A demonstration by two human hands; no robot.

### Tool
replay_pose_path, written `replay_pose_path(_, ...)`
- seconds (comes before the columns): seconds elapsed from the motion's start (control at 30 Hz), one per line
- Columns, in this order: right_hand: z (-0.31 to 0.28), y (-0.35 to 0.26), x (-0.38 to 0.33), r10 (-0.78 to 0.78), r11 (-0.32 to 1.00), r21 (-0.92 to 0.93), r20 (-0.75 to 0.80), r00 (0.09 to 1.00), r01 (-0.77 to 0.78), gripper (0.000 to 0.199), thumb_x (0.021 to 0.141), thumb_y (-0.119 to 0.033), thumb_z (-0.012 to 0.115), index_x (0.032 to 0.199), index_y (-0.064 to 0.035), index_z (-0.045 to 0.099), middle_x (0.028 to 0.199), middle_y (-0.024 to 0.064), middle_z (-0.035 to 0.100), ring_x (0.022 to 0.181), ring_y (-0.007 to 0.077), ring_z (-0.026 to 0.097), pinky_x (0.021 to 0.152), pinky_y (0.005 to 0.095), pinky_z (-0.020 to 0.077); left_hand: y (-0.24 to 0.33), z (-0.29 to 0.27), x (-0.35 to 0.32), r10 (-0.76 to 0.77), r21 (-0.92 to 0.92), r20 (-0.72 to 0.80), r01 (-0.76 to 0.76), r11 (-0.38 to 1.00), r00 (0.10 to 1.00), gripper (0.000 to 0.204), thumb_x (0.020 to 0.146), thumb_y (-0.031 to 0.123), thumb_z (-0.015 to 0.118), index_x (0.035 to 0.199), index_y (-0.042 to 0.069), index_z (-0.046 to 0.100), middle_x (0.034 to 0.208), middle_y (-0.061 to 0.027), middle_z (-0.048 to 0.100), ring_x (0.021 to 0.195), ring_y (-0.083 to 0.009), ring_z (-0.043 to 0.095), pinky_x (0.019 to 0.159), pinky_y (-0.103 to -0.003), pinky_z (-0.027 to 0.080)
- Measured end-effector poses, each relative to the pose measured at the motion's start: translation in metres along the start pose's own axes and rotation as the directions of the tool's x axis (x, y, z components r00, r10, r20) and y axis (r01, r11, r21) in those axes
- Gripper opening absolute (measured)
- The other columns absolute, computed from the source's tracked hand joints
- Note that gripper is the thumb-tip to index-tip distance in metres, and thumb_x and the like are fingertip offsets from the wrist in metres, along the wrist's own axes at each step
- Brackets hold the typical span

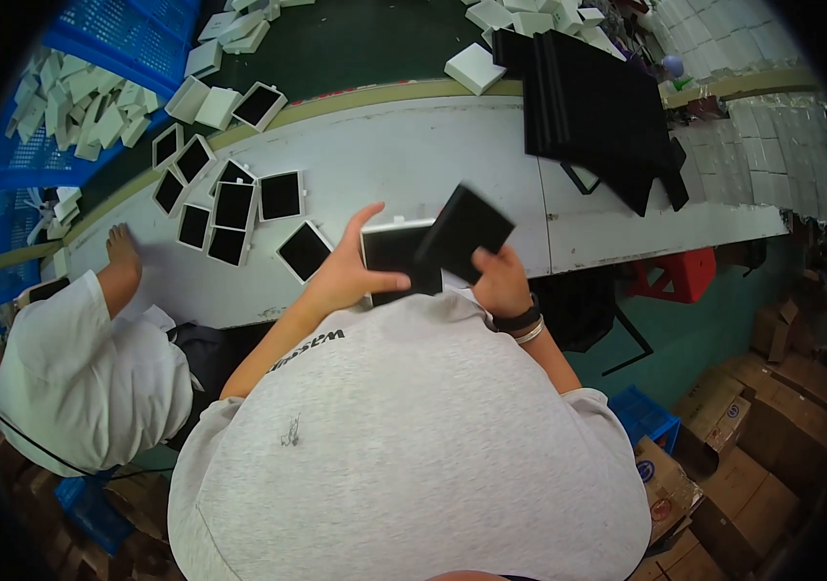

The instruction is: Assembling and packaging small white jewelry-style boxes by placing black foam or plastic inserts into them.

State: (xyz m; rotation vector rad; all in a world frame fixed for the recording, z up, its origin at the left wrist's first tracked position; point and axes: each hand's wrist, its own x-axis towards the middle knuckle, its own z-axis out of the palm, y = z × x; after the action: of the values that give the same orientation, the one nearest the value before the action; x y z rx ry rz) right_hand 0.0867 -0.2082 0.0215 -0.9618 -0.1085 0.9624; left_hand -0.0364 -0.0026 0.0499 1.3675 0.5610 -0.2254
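Observation:
My left hand [340, 275] grips the left side of a shallow white box [396, 227] at the table's near edge, its thumb lying over the dark inside. My right hand [504, 283] holds a flat black rectangular pad [472, 229] by its lower right part. The pad is tilted and a little blurred, and it covers the box's right side. Whether the pad touches the box, I cannot tell. My chest hides the near edge of the box. Left of my left hand lies another white box with a black inside [305, 252].
More black-filled white boxes [233, 205] are grouped on the table's left. A stack of black sheets [593, 102] lies at the right. A co-worker's hand [123, 250] rests at the far left. Blue crates [133, 39], a red stool [673, 279] and cardboard cartons [752, 474] stand around.

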Motion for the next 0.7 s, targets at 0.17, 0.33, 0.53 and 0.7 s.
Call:
replay_pose_path(0.17, -0.001, 0.014, 0.002, 0.010, 0.977, 0.211, -0.034, 0.999, -0.002, 0.027, 0.088, 0.002, 0.054, 0.115, -0.0005, 0.056, 0.114, 0.0085, 0.061, 0.104, 0.0176, 0.058, 0.092, 0.0313, 0.0455, -0.026, 0.011, -0.002, 0.117, -0.074, -0.218, -0.136, 0.988, 0.969, 0.093, 0.071, -0.003, 0.074, 0.146, 0.009, 0.019, 0.115, -0.0151, 0.058, 0.105, -0.0211, 0.057, 0.091, -0.031, 0.045)
replay_pose_path(0.33, 0.000, -0.018, 0.023, -0.272, 0.902, -0.417, -0.339, 0.901, 0.116, 0.042, 0.091, -0.002, 0.050, 0.132, -0.0082, 0.045, 0.126, 0.0092, 0.055, 0.098, 0.0181, 0.061, 0.072, 0.0332, 0.0574, -0.027, 0.012, 0.007, 0.112, -0.460, -0.343, -0.271, 0.846, 0.933, 0.084, 0.077, -0.006, 0.067, 0.145, 0.008, 0.019, 0.115, -0.0147, 0.054, 0.107, -0.0202, 0.055, 0.091, -0.031, 0.046)
replay_pose_path(0.53, -0.005, -0.010, 0.038, 0.104, 0.712, -0.696, -0.032, 0.994, -0.097, 0.043, 0.092, -0.013, 0.054, 0.134, -0.0164, 0.049, 0.120, 0.0168, 0.055, 0.094, 0.0147, 0.060, 0.069, 0.0270, 0.0571, -0.017, 0.015, 0.001, 0.240, -0.358, -0.185, -0.293, 0.887, 0.953, 0.093, 0.078, -0.011, 0.059, 0.150, 0.013, 0.004, 0.134, -0.0182, 0.037, 0.122, -0.0229, 0.042, 0.100, -0.033, 0.038)
replay_pose_path(0.7, 0.015, -0.015, 0.037, 0.156, 0.524, -0.852, 0.077, 0.985, -0.017, 0.041, 0.083, -0.033, 0.068, 0.111, -0.0040, 0.065, 0.100, 0.0139, 0.060, 0.089, 0.0217, 0.059, 0.081, 0.0327, 0.0490, -0.009, 0.005, 0.002, 0.231, -0.271, -0.088, -0.247, 0.930, 0.969, 0.090, 0.079, -0.012, 0.055, 0.150, 0.016, 0.007, 0.133, -0.0139, 0.040, 0.123, -0.0216, 0.042, 0.101, -0.033, 0.037)
